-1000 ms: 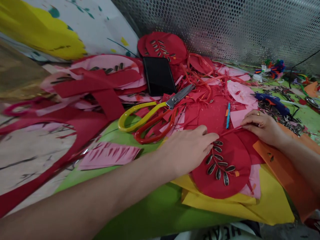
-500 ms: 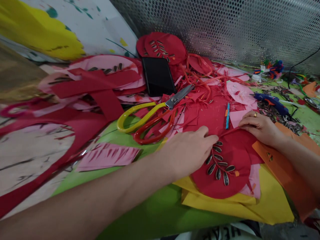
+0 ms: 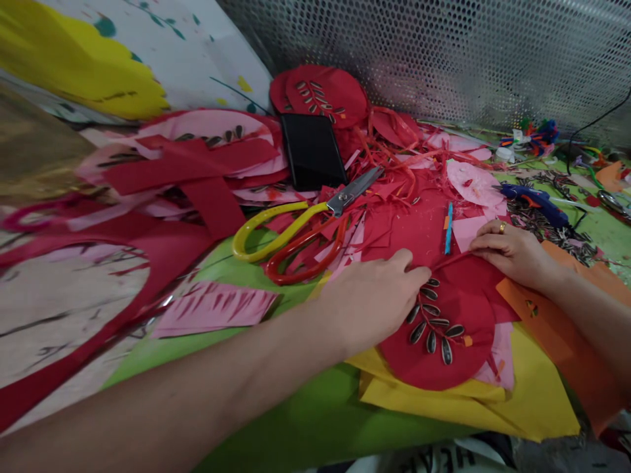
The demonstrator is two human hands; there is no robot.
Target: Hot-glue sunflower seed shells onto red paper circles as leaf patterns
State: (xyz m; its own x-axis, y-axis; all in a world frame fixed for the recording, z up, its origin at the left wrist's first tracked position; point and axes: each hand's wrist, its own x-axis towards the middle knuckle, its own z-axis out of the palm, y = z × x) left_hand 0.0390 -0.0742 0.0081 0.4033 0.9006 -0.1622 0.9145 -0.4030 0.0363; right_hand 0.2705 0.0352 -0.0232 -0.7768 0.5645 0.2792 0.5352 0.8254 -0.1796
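Note:
A round red paper disc lies in front of me, decorated with a sprig of black-and-white sunflower seeds on a thin red stem. My left hand covers its upper left edge, fingers pinched together. From those fingertips a narrow red paper strip runs along the disc's top to my right hand, which wears a ring and pinches the other end. Whether the strip is loose or fixed to the disc I cannot tell. Yellow sheets and pink paper lie underneath.
Scissors with yellow and red handles lie left of my hands, by a black phone. More seed-decorated red discs are stacked behind. A blue glue gun and orange paper are at right; a perforated metal panel stands behind.

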